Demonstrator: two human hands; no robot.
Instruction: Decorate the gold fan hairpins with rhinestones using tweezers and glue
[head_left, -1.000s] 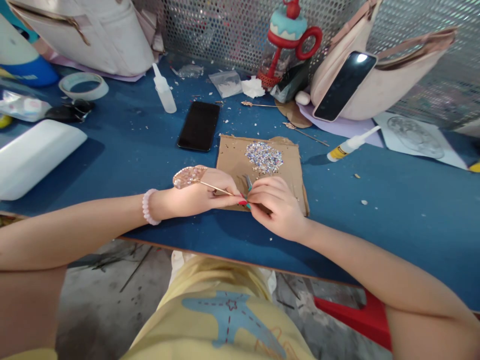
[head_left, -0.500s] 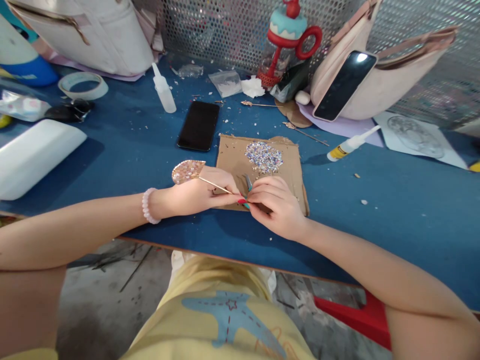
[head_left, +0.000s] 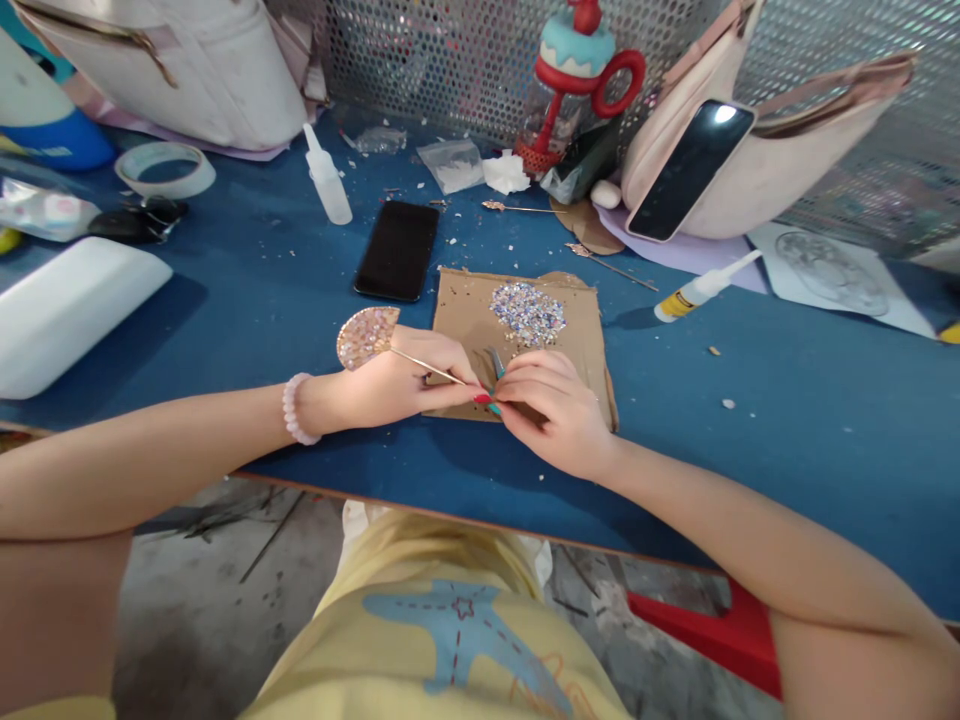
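A hair stick with a fan-shaped, pink-and-gold beaded head (head_left: 367, 338) lies across my left hand (head_left: 401, 387), its thin rod running to the fingertips. My left hand is closed on the rod, thumb and finger pinching near its far end. Fingertips of my right hand (head_left: 559, 415) meet them there, closed in a pinch at the rod's end; the exact contact is hidden. Tweezers (head_left: 498, 362) with teal parts show between and beneath the hands. Below is a piece of cardboard (head_left: 463, 305) bearing a pile of small glittering rhinestones (head_left: 528, 313).
A black phone (head_left: 397, 252) lies behind the cardboard. A glue bottle (head_left: 697, 292) stands to the right, a white squeeze bottle (head_left: 328, 180) to the left. Two more hair sticks lie near a bag (head_left: 802, 170) with a phone leaning on it. A white case (head_left: 79, 315) sits left.
The fan head has turned and shifted slightly left and down, showing more of its face. Both hands stay pinched together at nearly the same spot.
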